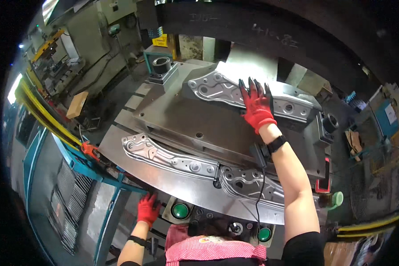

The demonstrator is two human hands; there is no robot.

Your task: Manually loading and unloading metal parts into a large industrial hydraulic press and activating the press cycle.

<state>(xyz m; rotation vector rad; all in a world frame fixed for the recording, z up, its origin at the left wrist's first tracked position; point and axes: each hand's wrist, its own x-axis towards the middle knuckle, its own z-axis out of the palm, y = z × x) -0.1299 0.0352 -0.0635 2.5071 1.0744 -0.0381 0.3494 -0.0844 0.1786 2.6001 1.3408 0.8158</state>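
Note:
My right hand (258,106), in a red glove with dark fingertips, reaches far forward. Its fingers are spread over a long stamped metal part (290,107) lying on the press die (173,113). Whether the palm bears on the metal cannot be seen. Low on the left, my left hand (148,210), also red-gloved, has its fingers apart and holds nothing visible. It is just left of a large green push button (180,211). Two more stamped parts, a left one (177,163) and a right one (248,182), lie end to end on the steel ledge (164,179) nearer me.
Cylindrical guide posts stand at the die's back left (161,65) and right (330,123). The dark press beam (270,33) hangs above. A second green button (264,234) sits near me. A black cable (260,195) crosses the right part. At left is a blue-framed rack (113,199).

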